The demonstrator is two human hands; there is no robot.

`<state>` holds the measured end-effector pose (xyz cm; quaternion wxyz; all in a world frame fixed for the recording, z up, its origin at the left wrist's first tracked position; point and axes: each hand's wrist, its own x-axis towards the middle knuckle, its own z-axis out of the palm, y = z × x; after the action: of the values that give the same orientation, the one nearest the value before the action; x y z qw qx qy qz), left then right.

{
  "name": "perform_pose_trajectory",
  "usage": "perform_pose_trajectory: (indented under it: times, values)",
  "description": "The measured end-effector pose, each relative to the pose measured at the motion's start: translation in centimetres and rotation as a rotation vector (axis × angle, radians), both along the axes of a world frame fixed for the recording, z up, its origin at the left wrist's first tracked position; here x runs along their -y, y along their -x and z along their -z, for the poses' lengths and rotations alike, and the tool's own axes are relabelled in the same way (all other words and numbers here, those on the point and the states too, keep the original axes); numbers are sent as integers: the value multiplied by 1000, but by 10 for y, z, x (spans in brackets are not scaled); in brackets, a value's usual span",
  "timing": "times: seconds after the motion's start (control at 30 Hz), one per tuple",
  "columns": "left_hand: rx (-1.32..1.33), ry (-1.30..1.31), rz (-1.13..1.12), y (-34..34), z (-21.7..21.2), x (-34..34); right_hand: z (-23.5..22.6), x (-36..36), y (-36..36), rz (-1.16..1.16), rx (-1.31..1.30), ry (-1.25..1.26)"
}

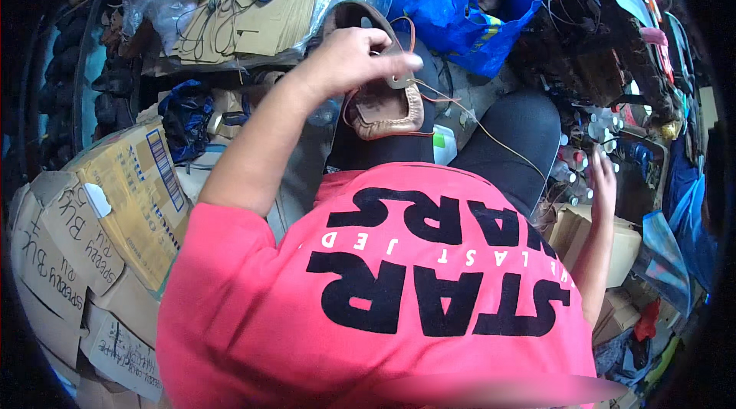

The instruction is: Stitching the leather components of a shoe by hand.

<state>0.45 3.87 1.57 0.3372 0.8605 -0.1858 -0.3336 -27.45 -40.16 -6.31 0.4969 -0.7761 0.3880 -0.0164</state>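
"So, what fills the view?"

"Mostly a pink shirt [368, 256], then the right thigh [517, 129] and the left thigh [349, 150], both in black. A brown shoe [387, 124] lies on the left one."

"And the hands?"

"The left hand [360, 60] is curled over the shoe, gripping it, thumb stretched to the right. The right hand [604, 179] is well out to the side, fingers raised near some bottles [602, 125]; whether it pinches anything, I cannot tell."

"Which step is that?"

"Hand stitching, I'd judge: a pale thread [469, 114] runs from the shoe over the right thigh, so this looks like drawing a stitch through. The next move would call for a firm hold on the shoe and an even pull."

"What can't you make out?"

"The thread's far end is lost past the thigh, so its link to the right hand is unproven. The shoe's middle is covered by the left hand. Smallest, a pale bit [399, 82] below the thumb: too unclear to name."
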Motion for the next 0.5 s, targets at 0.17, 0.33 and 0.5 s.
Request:
perform_pose_trajectory:
  times: [0.17,0.33,0.5]
  values:
    - [115,253,-11,12,19,1,-49,-139,-154,-619,313,129]
    - [135,292,51,8,-3,0,-33,-224,-209,-1137,493,217]
    - [224,170,29,-21,31,-1,3,-216,-249,-386,630,4]
